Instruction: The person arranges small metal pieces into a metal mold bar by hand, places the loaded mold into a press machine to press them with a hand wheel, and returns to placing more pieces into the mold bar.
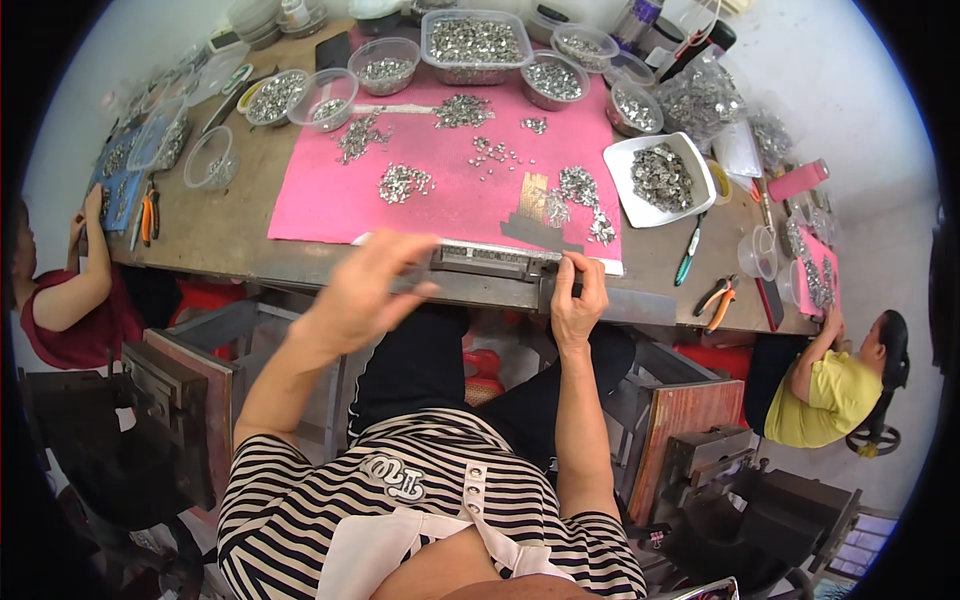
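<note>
Top ctr: clear tub (478, 75), full of silver bits (474, 40). Upper R: white dish (621, 160), grey bits (662, 178). Ctr: L hand (362, 292) blurred, fingers unclear; R hand (580, 312) @ metal bar (490, 263) end, pinch unclear.

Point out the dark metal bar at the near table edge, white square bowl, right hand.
Dark metal bar (492, 263), head view, mid-length.
White square bowl (621, 168), head view, inner left wall.
Right hand (579, 308), head view, back of the hand.
</note>
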`<action>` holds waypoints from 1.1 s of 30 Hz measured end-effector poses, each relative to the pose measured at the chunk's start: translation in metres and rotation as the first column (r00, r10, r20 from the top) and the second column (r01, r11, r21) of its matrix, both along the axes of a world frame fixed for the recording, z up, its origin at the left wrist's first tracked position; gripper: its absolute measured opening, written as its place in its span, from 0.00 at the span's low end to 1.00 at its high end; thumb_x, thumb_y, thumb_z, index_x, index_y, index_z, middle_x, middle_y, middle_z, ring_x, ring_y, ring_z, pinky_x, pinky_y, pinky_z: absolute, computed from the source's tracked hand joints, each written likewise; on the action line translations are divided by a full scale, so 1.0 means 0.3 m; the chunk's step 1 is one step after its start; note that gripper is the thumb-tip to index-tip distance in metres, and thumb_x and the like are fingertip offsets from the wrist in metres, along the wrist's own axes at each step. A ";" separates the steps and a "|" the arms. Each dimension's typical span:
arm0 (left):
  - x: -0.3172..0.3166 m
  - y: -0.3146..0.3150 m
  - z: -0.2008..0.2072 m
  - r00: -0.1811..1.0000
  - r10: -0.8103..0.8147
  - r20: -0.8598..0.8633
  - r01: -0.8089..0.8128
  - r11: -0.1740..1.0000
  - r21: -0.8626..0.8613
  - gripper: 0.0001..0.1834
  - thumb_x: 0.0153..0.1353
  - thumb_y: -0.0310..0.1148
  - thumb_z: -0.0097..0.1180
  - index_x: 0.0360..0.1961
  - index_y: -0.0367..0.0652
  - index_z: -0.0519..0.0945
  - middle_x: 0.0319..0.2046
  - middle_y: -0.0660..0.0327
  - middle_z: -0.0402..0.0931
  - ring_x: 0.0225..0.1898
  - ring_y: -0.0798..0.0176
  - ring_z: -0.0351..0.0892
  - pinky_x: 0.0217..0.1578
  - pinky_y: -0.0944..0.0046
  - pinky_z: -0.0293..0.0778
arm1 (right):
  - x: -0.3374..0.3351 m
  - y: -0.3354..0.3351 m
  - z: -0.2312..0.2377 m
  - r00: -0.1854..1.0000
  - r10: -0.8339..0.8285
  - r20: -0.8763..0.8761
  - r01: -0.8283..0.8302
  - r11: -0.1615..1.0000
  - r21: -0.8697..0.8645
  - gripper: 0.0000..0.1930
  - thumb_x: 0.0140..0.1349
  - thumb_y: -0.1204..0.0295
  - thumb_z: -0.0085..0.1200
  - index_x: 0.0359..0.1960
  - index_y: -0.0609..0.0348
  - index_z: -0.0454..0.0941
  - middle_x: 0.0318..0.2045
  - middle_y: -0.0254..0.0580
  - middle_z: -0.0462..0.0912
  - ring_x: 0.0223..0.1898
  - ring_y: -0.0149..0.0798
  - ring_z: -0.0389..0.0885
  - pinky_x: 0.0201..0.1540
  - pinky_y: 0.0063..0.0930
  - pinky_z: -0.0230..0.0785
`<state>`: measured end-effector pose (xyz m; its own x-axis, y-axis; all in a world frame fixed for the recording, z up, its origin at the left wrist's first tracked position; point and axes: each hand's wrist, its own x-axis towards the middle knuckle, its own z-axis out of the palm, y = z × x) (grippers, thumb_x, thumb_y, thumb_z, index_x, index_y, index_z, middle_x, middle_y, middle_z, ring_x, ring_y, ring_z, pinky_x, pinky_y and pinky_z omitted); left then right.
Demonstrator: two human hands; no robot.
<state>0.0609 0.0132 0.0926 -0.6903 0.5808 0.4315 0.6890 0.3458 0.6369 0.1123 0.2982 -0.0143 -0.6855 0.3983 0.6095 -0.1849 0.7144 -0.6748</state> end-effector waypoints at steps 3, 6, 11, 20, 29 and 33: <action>-0.057 0.215 -0.131 0.972 -0.198 -0.131 0.203 0.979 0.026 0.19 0.51 0.28 0.69 0.45 0.38 0.79 0.40 0.55 0.71 0.44 0.49 0.75 0.45 0.52 0.73 | -0.016 -0.009 -0.014 0.999 0.027 -0.044 -0.023 0.996 0.085 0.04 0.62 0.82 0.58 0.38 0.64 0.80 0.32 0.46 0.80 0.36 0.50 0.78 0.42 0.40 0.69; -0.112 0.329 -0.267 0.954 -0.108 -0.278 0.081 0.991 -0.107 0.17 0.52 0.37 0.69 0.41 0.42 0.82 0.38 0.58 0.69 0.42 0.54 0.71 0.43 0.56 0.67 | 0.017 0.003 -0.021 0.992 -0.088 0.090 0.067 0.976 0.209 0.11 0.63 0.77 0.60 0.46 0.62 0.80 0.35 0.45 0.77 0.38 0.48 0.76 0.45 0.41 0.64; -0.087 0.259 -0.305 0.944 0.053 -0.325 -0.104 0.985 -0.140 0.22 0.55 0.42 0.69 0.52 0.54 0.86 0.37 0.61 0.70 0.41 0.57 0.68 0.47 0.53 0.61 | 0.062 -0.032 -0.024 0.992 0.033 0.122 -0.021 0.995 -0.098 0.09 0.68 0.75 0.57 0.45 0.66 0.84 0.38 0.44 0.81 0.39 0.44 0.80 0.44 0.36 0.71; -0.025 0.266 -0.355 0.934 0.083 -0.347 -0.110 0.992 -0.058 0.21 0.55 0.36 0.69 0.51 0.52 0.83 0.43 0.62 0.73 0.48 0.59 0.72 0.59 0.43 0.56 | 0.155 -0.067 0.028 0.969 0.230 0.094 -0.181 0.913 -0.365 0.08 0.67 0.78 0.55 0.40 0.66 0.86 0.37 0.42 0.87 0.36 0.34 0.83 0.41 0.26 0.74; -0.002 0.283 -0.375 0.928 0.210 -0.306 -0.215 0.976 0.021 0.30 0.54 0.29 0.67 0.61 0.50 0.77 0.44 0.61 0.71 0.48 0.56 0.71 0.58 0.47 0.59 | -0.289 0.117 0.138 0.954 0.222 0.204 -0.230 0.973 0.020 0.06 0.66 0.77 0.56 0.41 0.65 0.83 0.32 0.50 0.83 0.32 0.46 0.84 0.36 0.36 0.74; 0.001 0.287 -0.382 0.917 0.228 -0.328 -0.232 0.972 0.028 0.25 0.56 0.30 0.66 0.57 0.49 0.80 0.45 0.61 0.72 0.49 0.56 0.71 0.55 0.52 0.63 | -0.599 0.119 0.094 0.950 0.228 0.214 -0.267 0.947 0.177 0.07 0.64 0.77 0.55 0.40 0.64 0.84 0.33 0.52 0.82 0.35 0.53 0.83 0.39 0.41 0.74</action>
<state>0.0610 0.0994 -0.0219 -0.6271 0.4287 0.6503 0.7586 0.5255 0.3851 -0.0674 0.3338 0.0140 -0.8567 0.0838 0.5089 -0.2565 0.7867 -0.5614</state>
